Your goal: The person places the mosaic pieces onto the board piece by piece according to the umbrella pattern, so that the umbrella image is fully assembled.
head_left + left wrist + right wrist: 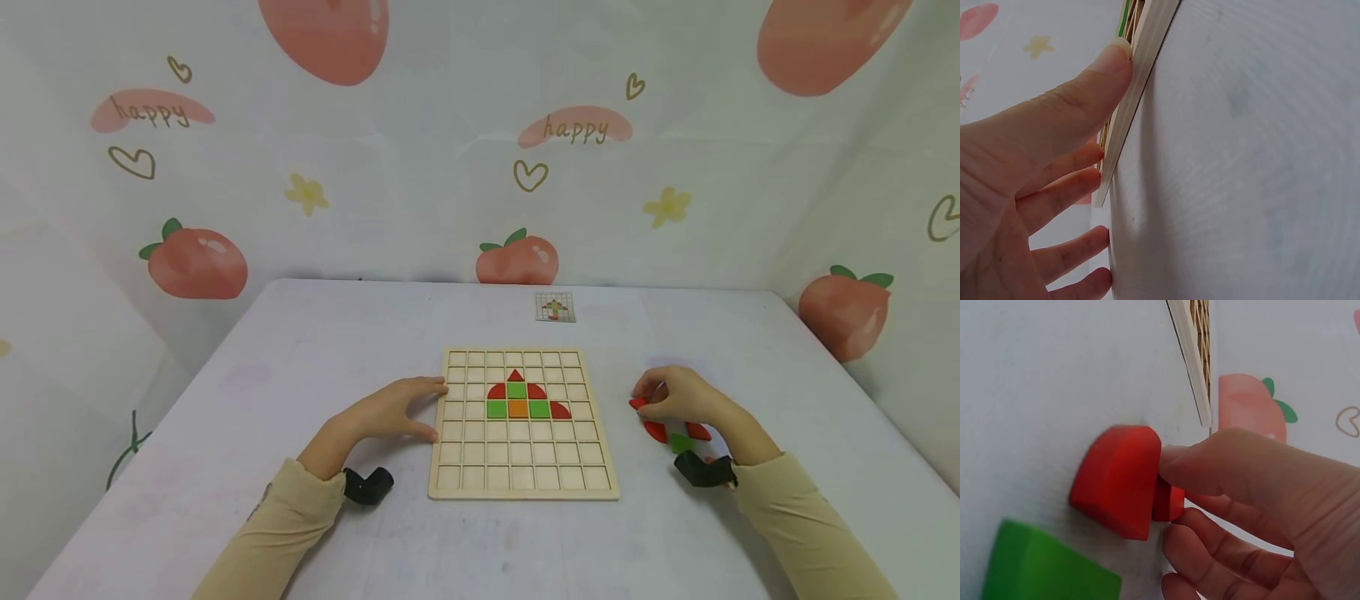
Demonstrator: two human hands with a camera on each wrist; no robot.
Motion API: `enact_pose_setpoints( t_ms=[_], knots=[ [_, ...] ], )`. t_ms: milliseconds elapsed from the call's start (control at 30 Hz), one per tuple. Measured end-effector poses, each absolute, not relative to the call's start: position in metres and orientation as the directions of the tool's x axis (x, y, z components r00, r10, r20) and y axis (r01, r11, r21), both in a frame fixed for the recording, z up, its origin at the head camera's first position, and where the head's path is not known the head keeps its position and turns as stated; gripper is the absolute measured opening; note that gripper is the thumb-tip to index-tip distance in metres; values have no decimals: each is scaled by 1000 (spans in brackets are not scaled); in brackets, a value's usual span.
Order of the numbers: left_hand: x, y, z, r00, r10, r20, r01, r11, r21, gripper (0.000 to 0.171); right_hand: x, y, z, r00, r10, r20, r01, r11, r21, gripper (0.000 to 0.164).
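Note:
A light wooden grid board (517,477) lies on the table, with red, green and an orange block set in several of its cells. My left hand (392,408) rests its thumb and fingertips against the board's left edge, fingers fairly straight. To the right of the board, my right hand (684,395) pinches a small red block (1167,501) between thumb and fingers, low over the table. Beside it a red quarter-round block (1119,481) lies on the tabletop, near a green block (1041,565). The held block's shape is partly hidden by the thumb.
Another red block (698,431) lies under the right wrist among the loose pieces. A small printed pattern card (555,307) lies behind the board. A white cloth with fruit prints hangs along the table's (360,325) back.

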State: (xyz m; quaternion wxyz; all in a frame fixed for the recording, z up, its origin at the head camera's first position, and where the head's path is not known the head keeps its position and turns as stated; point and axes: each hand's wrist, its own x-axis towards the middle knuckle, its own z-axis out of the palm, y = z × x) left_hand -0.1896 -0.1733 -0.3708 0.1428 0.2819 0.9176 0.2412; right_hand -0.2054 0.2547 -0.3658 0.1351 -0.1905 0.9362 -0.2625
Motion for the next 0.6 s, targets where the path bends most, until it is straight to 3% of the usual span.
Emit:
enact_pose_setpoints(
  t_ms=[600],
  knots=[
    [-189, -172, -370, -803, 580, -135, 435, 727, 532, 69, -202, 230, -355, -919, -381, -103, -276, 807, -522, 21]
  ],
)
